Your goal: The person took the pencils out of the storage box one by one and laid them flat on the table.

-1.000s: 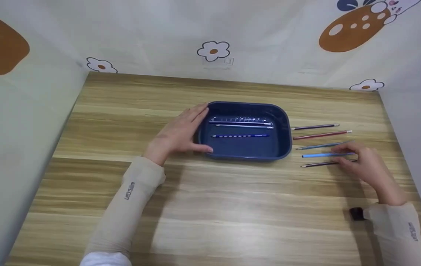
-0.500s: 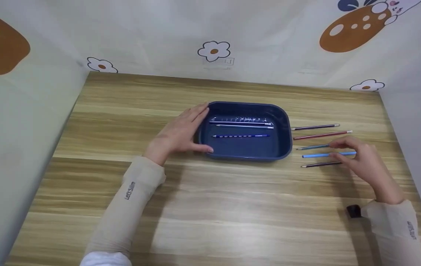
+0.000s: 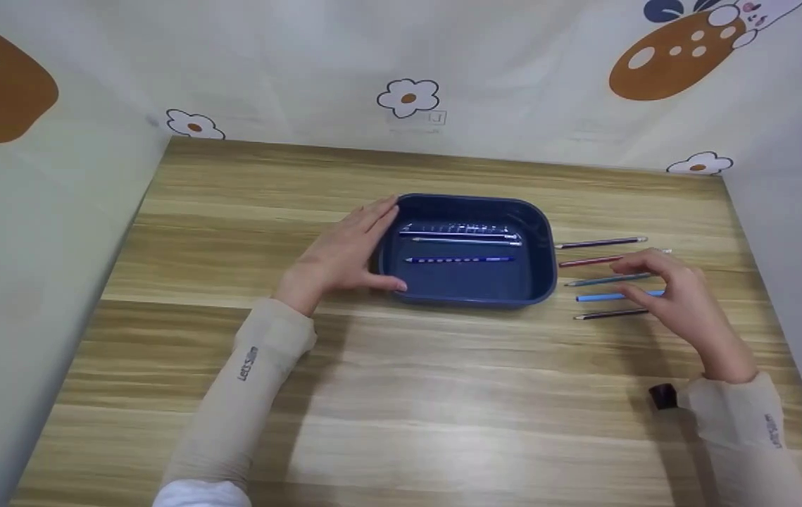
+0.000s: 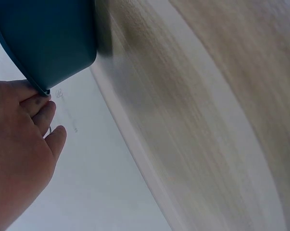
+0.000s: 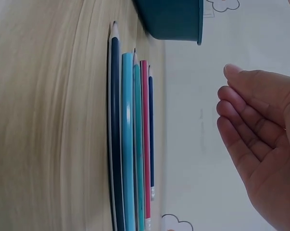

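Observation:
A dark blue rectangular box point(image 3: 464, 292) stands on the table. My left hand point(image 3: 341, 257) rests along its left end, fingers nearly straight at the rim and thumb at the near left corner. My right hand point(image 3: 682, 296) hovers above a row of pencils right of the box, fingers bent loosely, thumb apart, nothing between them. In the row lie a dark pencil point(image 3: 601, 243), a red pencil point(image 3: 587, 262), a teal pencil point(image 3: 594, 280), a light blue pencil point(image 3: 601, 297) and another dark pencil point(image 3: 608, 314). The right wrist view shows a gap between hand and pencils.
Inside the box lie a blue patterned pencil point(image 3: 460, 260) and other slim pencils beside a shiny clear strip point(image 3: 453, 228). The wood-grain table point(image 3: 443, 401) meets a white printed backdrop point(image 3: 288, 70) at the back and sides. A small black object point(image 3: 662, 396) sits by my right cuff.
My right hand has lifted from the two near pencils and shifted left and toward the back, over the teal and red ones. My left hand and the box have stayed put.

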Available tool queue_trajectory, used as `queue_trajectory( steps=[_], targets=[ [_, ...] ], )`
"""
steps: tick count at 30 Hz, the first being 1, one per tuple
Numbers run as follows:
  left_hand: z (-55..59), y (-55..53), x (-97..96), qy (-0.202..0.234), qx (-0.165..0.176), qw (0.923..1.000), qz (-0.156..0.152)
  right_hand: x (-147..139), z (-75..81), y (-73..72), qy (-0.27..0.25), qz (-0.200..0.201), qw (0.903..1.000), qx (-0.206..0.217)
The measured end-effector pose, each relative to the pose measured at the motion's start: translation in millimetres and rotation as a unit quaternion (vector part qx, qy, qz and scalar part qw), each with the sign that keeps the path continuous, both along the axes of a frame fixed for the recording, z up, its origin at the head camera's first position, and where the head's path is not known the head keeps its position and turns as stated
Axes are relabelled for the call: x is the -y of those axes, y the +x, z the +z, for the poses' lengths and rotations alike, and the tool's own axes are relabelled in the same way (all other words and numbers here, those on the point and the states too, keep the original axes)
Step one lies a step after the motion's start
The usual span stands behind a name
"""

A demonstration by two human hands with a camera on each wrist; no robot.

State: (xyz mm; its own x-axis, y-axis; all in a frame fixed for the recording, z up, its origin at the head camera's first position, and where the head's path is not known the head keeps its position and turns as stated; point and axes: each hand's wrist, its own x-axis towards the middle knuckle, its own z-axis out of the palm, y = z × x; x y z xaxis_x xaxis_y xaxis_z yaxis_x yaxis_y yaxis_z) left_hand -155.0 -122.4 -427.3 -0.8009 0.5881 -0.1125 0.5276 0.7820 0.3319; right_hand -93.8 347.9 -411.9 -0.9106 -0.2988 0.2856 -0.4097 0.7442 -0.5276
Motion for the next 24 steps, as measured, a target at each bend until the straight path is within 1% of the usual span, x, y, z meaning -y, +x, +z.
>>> queue_trajectory(
  steps=[7, 15, 20, 24],
  targets=[
    [0.0, -0.2, 0.1, 0.003, -0.002, 1.0, 0.0, 12, 0.6, -5.0, -0.014, 0.014, 0.9998, 0.0],
    [-0.7, -0.4, 0.5, 0.0, -0.006, 1.0, -0.002, 29, 2.4, -10.4, -0.031, 0.036, 0.9986, 0.021],
    [-0.9, -0.4, 0.3, -0.001, -0.006, 1.0, -0.001, 40, 1.9, -15.9, -0.031, 0.054, 0.998, 0.01],
    [-0.7, 0.0, 1.0, 0.001, -0.013, 0.9999, -0.005, 50, 1.3, -20.4, -0.039, 0.07, 0.9967, 0.016]
  ],
)
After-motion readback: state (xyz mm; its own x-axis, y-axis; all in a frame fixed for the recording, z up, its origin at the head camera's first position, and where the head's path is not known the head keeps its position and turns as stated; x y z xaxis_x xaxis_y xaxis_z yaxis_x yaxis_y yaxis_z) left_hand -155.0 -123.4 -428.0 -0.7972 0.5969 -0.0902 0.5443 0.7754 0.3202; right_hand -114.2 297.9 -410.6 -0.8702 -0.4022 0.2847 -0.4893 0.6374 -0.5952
